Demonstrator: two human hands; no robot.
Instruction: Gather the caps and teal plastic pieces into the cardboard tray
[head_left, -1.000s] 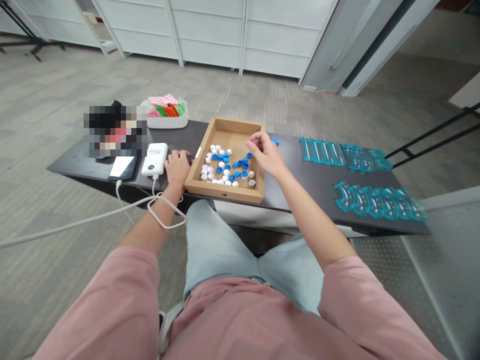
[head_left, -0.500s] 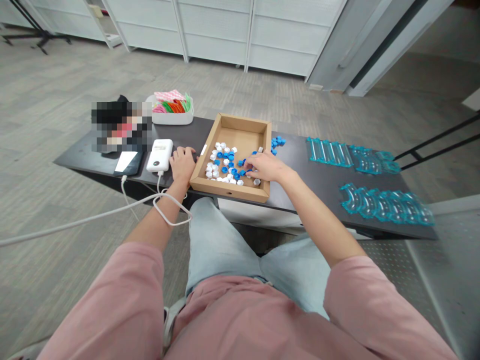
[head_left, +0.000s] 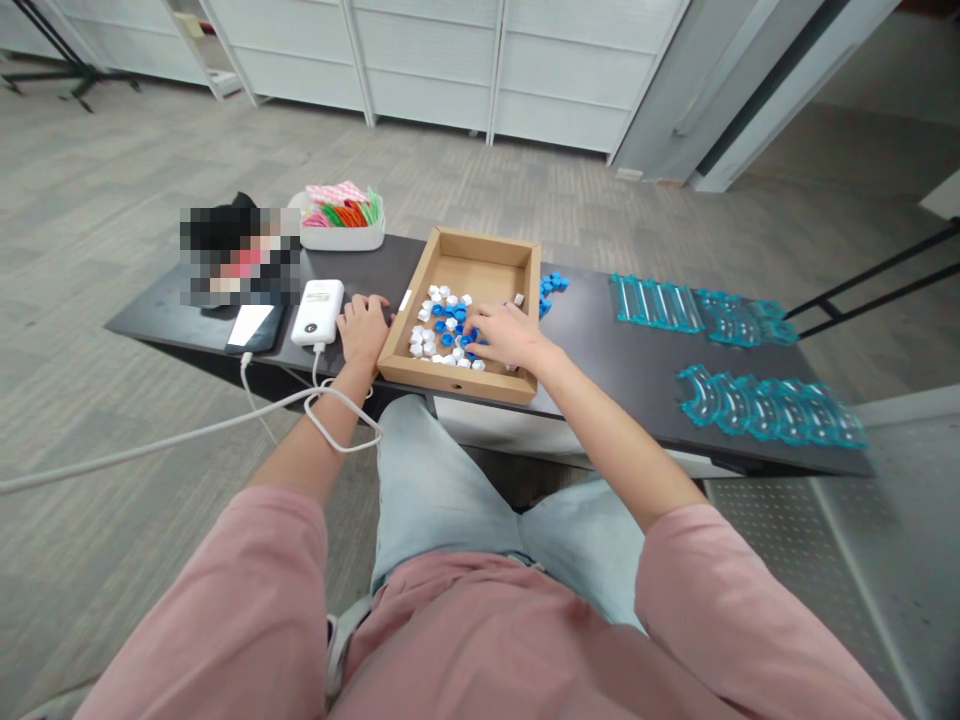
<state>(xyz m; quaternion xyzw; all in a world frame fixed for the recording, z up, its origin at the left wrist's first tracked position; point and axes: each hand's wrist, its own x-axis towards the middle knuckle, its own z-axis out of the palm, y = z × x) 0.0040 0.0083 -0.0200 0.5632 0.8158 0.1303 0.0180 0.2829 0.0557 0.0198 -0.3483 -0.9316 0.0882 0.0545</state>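
A shallow cardboard box (head_left: 480,384) lies on the dark table, with small white pieces (head_left: 424,340) and small blue pieces (head_left: 448,340) mixed in its left and front part. My right hand (head_left: 506,335) reaches over the box's right side. Its fingertips are down among the blue pieces, apart, with blue showing between thumb and forefinger; the palm hides what lies beneath. My left hand (head_left: 363,325) rests on the table against the box's left wall, fingers stretched out and holding nothing. Beyond the right wall sits a pile of blue pieces (head_left: 553,284).
To the left are a white power bank (head_left: 318,312) with a cable looping over my left forearm, a phone (head_left: 253,328) and a white tub (head_left: 343,236) of colourful packets. Clear teal-edged plastic parts stand in a back row (head_left: 660,302) and a front row (head_left: 772,408) at right.
My right hand has moved left within the box, deeper into the blue pieces. The left hand stays beside the box.
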